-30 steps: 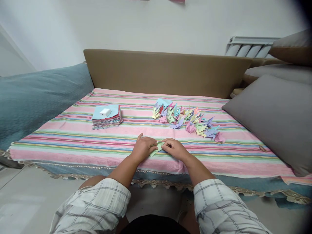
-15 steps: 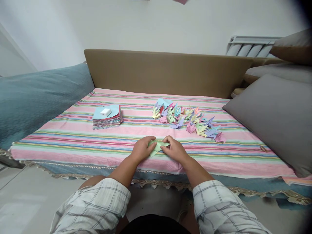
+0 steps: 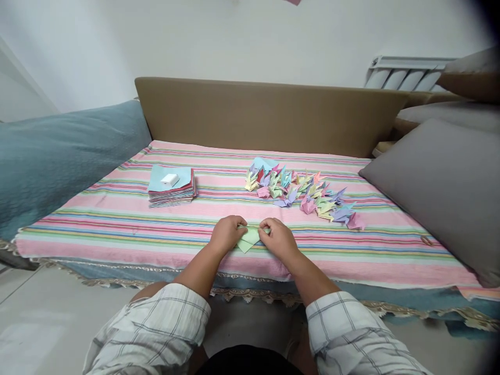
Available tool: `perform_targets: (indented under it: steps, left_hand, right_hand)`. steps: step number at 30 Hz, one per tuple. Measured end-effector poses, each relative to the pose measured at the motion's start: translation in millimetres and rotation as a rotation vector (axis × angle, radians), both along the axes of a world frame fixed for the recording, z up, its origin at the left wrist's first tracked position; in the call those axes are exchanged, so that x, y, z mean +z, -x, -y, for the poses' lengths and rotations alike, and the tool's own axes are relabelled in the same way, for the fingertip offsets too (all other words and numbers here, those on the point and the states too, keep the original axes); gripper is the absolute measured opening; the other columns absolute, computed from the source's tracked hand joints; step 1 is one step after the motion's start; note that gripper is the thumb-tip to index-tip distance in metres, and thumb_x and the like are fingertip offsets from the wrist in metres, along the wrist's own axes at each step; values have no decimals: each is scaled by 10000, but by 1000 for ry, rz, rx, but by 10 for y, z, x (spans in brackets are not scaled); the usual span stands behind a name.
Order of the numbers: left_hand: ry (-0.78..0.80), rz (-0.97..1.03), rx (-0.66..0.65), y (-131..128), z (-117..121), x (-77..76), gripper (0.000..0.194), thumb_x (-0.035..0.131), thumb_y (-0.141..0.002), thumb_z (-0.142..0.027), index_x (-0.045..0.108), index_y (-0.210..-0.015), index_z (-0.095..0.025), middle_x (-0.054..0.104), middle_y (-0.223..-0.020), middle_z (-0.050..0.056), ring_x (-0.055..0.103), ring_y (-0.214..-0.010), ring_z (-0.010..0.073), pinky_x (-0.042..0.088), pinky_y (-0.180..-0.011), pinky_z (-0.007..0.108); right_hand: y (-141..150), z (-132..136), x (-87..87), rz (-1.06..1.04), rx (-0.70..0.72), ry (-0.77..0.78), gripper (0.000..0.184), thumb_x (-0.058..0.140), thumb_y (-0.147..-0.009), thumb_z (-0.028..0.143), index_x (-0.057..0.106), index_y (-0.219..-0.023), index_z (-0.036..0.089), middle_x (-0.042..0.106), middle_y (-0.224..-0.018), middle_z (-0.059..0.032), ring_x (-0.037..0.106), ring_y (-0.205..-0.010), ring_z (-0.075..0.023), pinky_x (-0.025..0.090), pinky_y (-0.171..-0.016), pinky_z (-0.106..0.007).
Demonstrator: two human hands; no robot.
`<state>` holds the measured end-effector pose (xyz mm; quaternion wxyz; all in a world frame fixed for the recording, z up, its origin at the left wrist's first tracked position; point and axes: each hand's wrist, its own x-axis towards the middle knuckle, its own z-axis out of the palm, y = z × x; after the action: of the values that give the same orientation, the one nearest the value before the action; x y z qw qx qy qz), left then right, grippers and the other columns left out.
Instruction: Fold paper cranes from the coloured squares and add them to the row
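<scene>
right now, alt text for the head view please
Left hand and right hand pinch folded light-green paper over striped cloth; beyond lie origami cranes, right, and a paper stack topped by a white block, left.

We are facing a plain white wall (image 3: pixel 242 41); a pink scrap (image 3: pixel 292 2) is showing at its top edge, too cropped to identify. At right, a white radiator (image 3: pixel 406 61) is running behind a stacked cushion (image 3: pixel 474 86). Below, we are noting a sofa (image 3: pixel 234 138): brown backrest (image 3: pixel 269 112) spanning the rear, blue textured cover (image 3: pixel 70 146) draping the left arm, pink striped throw (image 3: pixel 113 208) covering the seat, scalloped lace trim (image 3: pixel 248 297) hanging in front. A large gray cushion (image 3: pixel 437 192) is leaning at right. Pale floor tiles (image 3: pixel 58 297) are reflecting soft light at left.
</scene>
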<state>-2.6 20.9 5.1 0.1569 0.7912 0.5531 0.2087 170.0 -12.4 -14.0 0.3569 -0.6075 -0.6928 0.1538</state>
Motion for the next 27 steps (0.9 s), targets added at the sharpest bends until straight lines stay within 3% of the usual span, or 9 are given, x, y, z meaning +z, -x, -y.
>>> perform_targets:
  steps: [3, 6, 13, 18, 23, 27]
  left_hand:
    - [3, -15, 12, 10, -11, 19, 124, 608, -718, -259, 683, -811, -225, 696, -751, 6, 630, -718, 183, 442, -616, 257]
    - [10, -14, 10, 22, -24, 24, 121, 613, -711, -261, 673, -809, -224, 690, -743, 3, 628, -709, 183, 433, -604, 256]
    - [-26, -48, -31, 12, -29, 12, 191, 597, -703, -200, 648, -885, -226, 690, -825, 9, 622, -743, 186, 425, -618, 262]
    - [-56, -128, -37, 7, -20, -19, 178, 588, -715, -209, 637, -885, -226, 679, -842, 17, 611, -766, 191, 421, -633, 266]
    - [-53, -152, -44, 8, -29, -54, 229, 582, -720, -212, 635, -943, -217, 680, -902, 31, 602, -836, 206, 432, -681, 273]
    - [-105, -105, -103, -6, -33, -99, 459, 567, -711, -150, 561, -1164, -230, 653, -1081, 31, 564, -988, 219, 424, -828, 294]
  right_hand:
    - [-50, -6, 0, -122, 38, 56, 180, 506, -792, 367, 598, -860, 228, 626, -863, -22, 560, -679, -159, 415, -642, -280]
    - [-129, -23, -49, -350, 86, 84, 293, 390, -859, 417, 588, -966, 230, 639, -854, -20, 589, -771, -177, 451, -686, -290]
    - [-171, -16, -99, -666, 207, 261, 404, 442, -819, 564, 546, -981, 209, 639, -907, -48, 643, -808, -186, 500, -747, -326]
    - [-175, 5, -75, -555, 283, 242, 397, 524, -793, 516, 531, -1049, 212, 636, -904, -30, 620, -849, -184, 485, -801, -339]
    - [-211, 46, -46, -396, 462, 266, 402, 659, -695, 288, 550, -1074, 209, 626, -1051, -39, 582, -975, -198, 453, -865, -338]
    - [-165, 44, -70, -141, 366, 131, 210, 527, -792, 224, 629, -975, 204, 643, -1018, -53, 570, -973, -205, 422, -873, -347]
